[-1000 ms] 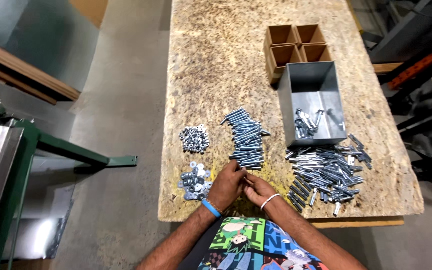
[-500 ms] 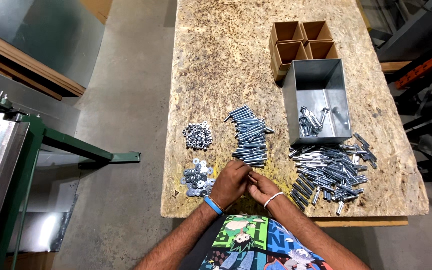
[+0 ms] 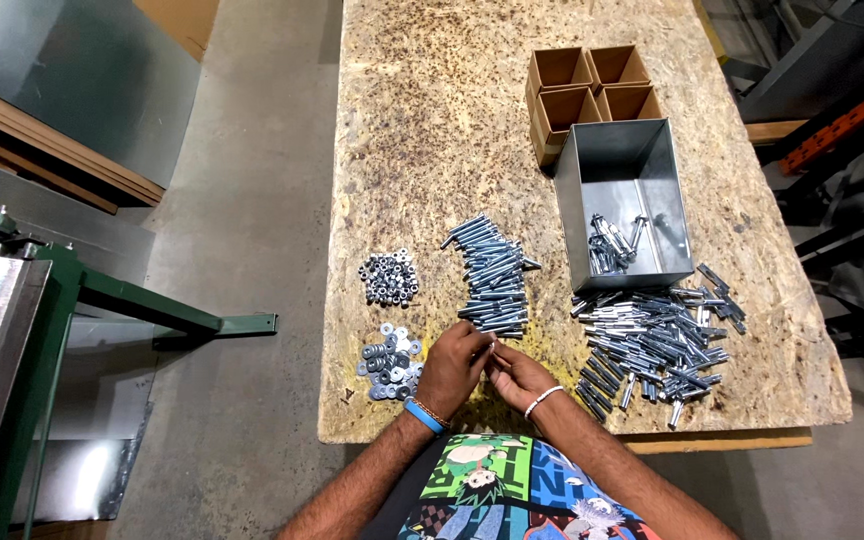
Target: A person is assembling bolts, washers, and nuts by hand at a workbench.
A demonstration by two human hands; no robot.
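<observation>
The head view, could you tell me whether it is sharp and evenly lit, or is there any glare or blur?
Head view: even light, soft shadows; the grey metal bin shows a pale sheen on its floor; the bolt row is sharp; the small part between the left hand and right hand is too small to identify; edges bow slightly.

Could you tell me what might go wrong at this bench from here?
The washers lie close to the table edge by the left hand, so a nudge could knock some to the floor. The loose anchor pile spreads toward the right hand; a sleeve or wrist could scatter it into the sorted bolts.
</observation>
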